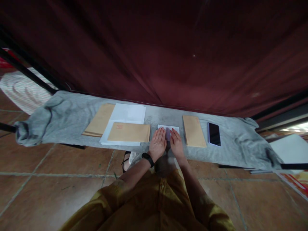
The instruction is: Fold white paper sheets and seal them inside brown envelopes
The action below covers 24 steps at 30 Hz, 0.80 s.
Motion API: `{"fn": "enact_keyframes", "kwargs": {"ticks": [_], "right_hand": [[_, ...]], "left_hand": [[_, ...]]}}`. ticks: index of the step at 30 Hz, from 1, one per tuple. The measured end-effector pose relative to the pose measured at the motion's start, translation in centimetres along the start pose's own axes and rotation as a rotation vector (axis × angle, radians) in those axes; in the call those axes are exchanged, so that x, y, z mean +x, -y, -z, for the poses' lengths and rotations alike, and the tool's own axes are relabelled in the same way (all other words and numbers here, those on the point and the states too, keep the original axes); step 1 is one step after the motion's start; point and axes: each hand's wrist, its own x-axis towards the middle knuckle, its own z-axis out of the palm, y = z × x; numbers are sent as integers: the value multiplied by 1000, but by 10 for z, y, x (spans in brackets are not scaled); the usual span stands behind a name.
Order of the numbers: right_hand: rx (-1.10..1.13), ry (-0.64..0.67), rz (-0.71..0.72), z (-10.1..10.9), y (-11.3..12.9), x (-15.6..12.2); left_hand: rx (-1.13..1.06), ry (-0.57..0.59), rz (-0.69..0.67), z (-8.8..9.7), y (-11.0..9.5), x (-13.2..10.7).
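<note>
My left hand (158, 143) lies flat with fingers stretched out on a small white paper (168, 126), which looks folded. Beside it my right hand (176, 143) rests on the paper's right part, fingers extended. Both hands cover most of the sheet, so only its far edge and a shaded strip between them show. Left of my hands, a brown envelope (130, 132) with a red print lies across white sheets (132, 114). To the right sits another brown envelope (193, 131), set at a slant.
A phone (214, 134) lies right of the slanted envelope. More brown envelopes (99, 120) are stacked at the left. Grey cloth (69, 118) covers the narrow bench. A dark red curtain (154, 57) hangs behind it, with black metal bars (284, 109) at both ends.
</note>
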Motion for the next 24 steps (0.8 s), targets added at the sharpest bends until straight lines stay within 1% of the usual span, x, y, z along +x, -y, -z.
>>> {"fn": "enact_keyframes", "kwargs": {"ticks": [4, 8, 11, 15, 19, 24], "right_hand": [[-108, 79, 51, -3, -1, 8], [-243, 136, 78, -6, -1, 8], [-300, 125, 56, -7, -1, 6], [-356, 93, 43, -8, -2, 3], [-401, 74, 58, -7, -6, 1], [-408, 59, 24, -6, -12, -4]], "left_hand": [[-12, 35, 14, -9, 3, 26], [-27, 71, -4, -17, 6, 37], [-47, 90, -26, -21, 9, 38], [-56, 112, -29, -22, 12, 38], [-43, 126, -3, -22, 12, 38], [-47, 122, 62, -26, 10, 32]]}}
